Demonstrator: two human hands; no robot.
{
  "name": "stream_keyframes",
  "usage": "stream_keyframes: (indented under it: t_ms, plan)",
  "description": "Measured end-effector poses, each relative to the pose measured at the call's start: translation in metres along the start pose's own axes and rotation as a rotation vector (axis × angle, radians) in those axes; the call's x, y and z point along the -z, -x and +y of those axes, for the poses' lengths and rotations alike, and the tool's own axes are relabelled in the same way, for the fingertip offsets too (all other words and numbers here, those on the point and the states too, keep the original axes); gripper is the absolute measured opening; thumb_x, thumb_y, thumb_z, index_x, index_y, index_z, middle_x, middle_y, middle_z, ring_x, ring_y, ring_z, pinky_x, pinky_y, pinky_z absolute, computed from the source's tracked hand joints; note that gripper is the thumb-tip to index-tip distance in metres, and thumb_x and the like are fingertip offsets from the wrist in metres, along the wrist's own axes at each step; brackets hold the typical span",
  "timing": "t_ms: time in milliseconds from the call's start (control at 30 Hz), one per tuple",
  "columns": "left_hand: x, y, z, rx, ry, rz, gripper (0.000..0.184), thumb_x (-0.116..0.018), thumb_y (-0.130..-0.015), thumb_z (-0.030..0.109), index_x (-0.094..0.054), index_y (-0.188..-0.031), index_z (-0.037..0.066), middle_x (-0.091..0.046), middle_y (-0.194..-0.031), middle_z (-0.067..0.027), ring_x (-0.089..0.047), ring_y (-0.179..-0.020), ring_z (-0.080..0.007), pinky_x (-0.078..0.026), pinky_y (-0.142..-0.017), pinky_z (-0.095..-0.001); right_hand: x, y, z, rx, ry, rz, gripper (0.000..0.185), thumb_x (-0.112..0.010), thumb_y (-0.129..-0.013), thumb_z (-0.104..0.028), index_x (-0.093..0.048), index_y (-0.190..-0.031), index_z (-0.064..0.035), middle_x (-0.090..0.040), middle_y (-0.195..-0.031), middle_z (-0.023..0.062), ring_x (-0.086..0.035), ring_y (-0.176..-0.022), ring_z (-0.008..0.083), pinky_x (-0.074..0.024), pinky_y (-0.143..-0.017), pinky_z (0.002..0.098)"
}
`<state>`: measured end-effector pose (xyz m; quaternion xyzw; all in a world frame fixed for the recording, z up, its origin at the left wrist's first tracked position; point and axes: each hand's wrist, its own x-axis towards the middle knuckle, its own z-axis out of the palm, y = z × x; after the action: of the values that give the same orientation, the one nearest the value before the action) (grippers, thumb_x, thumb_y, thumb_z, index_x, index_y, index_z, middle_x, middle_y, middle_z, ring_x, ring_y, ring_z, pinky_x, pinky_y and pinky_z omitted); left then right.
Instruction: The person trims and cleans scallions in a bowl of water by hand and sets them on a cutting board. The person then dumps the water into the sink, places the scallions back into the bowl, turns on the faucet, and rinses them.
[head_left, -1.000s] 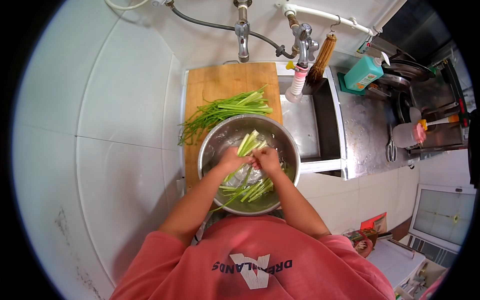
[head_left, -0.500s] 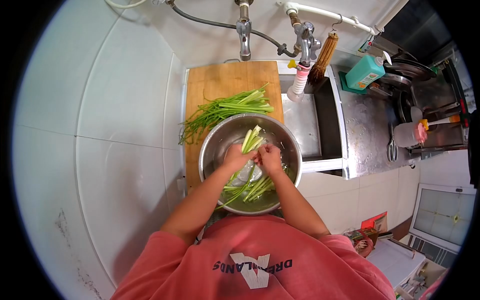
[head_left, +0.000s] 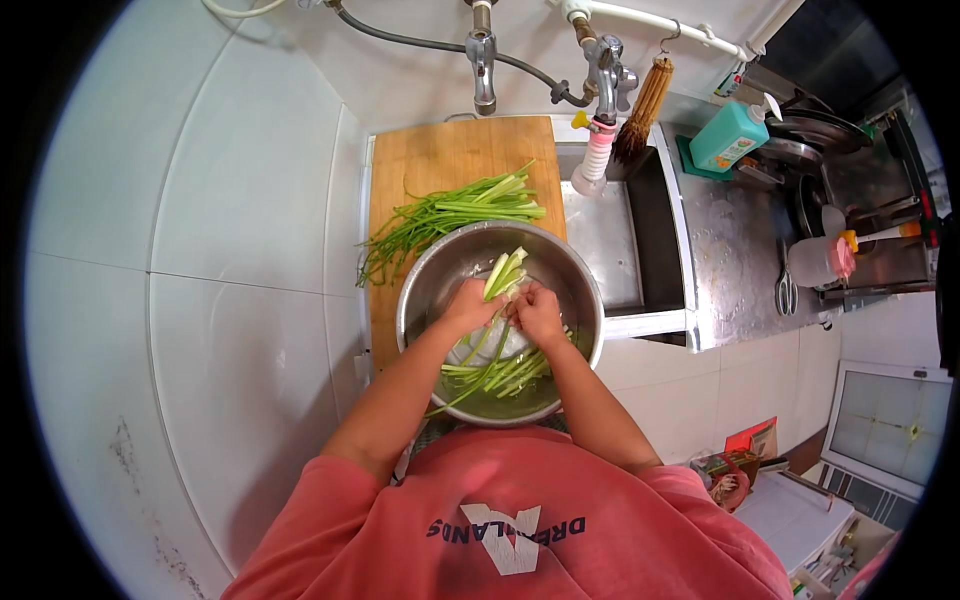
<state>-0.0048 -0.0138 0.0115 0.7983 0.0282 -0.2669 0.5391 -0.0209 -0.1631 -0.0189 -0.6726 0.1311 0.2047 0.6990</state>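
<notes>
My left hand (head_left: 471,306) is closed round a few green stalks (head_left: 506,270), whose pale ends point up and away from me. Beside it, my right hand (head_left: 537,314) has its fingers pinched together at the stalks; what lies between them is too small to make out. Both hands are inside a large steel bowl (head_left: 415,290) holding some water. More cut stalks (head_left: 510,374) lie in the bowl's near part. Behind the bowl, a pile of long green stalks (head_left: 450,212) rests on a wooden board (head_left: 455,150).
Right of the board is a steel sink (head_left: 600,240) under a tap with a pink and white nozzle (head_left: 593,165). A brush (head_left: 645,108) hangs above. On the counter (head_left: 725,235) are a green bottle (head_left: 727,137), scissors (head_left: 786,290) and pans. A tiled wall (head_left: 240,350) stands at left.
The stalks in my left hand have turned slightly to the right, and their far ends sit a little higher. My right hand has stayed close beside them. The view has shifted slightly.
</notes>
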Motion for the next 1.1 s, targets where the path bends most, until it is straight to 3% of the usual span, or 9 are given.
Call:
stream_keyframes:
  t_ms: [333, 500, 767, 1100]
  plan:
    - [0.002, 0.008, 0.000, 0.100, 0.169, -0.065, 0.013, -0.061, -0.077, 0.010, -0.060, -0.087, 0.000, -0.060, -0.069, -0.0040, -0.058, -0.053, -0.0106, -0.041, -0.043, -0.0237, 0.000, 0.002, 0.003, 0.049, 0.079, 0.029, 0.005, -0.045, -0.083, 0.001, -0.049, -0.086, 0.0032, -0.059, -0.065, 0.0092, -0.054, -0.050, 0.0126, -0.0422, -0.044, 0.0252]
    - [0.003, 0.008, -0.013, 0.076, 0.099, -0.048, 0.013, -0.061, -0.076, 0.008, -0.060, -0.087, 0.001, -0.060, -0.070, -0.0044, -0.059, -0.054, -0.0107, -0.041, -0.044, -0.0234, 0.000, 0.001, 0.001, 0.047, 0.105, 0.059, 0.006, -0.046, -0.080, 0.004, -0.050, -0.084, 0.0032, -0.058, -0.064, 0.0088, -0.054, -0.049, 0.0122, -0.0426, -0.044, 0.0256]
    - [-0.002, 0.010, -0.009, 0.085, 0.171, -0.037, 0.015, -0.059, -0.080, 0.007, -0.061, -0.092, -0.002, -0.063, -0.074, -0.0071, -0.062, -0.056, -0.0119, -0.041, -0.041, -0.0219, -0.002, 0.007, -0.011, -0.028, 0.152, 0.014, 0.017, -0.062, -0.070, -0.002, -0.051, -0.082, 0.0032, -0.057, -0.058, 0.0075, -0.050, -0.042, 0.0109, -0.0387, -0.038, 0.0247]
    - [0.003, 0.010, -0.009, 0.045, 0.168, -0.053, 0.018, -0.057, -0.082, 0.010, -0.061, -0.094, -0.003, -0.063, -0.074, -0.0074, -0.063, -0.057, -0.0136, -0.044, -0.042, -0.0228, -0.003, 0.006, -0.003, 0.042, 0.077, -0.045, 0.020, -0.067, -0.071, -0.002, -0.052, -0.084, 0.0001, -0.058, -0.064, 0.0041, -0.053, -0.053, 0.0085, -0.0427, -0.044, 0.0222]
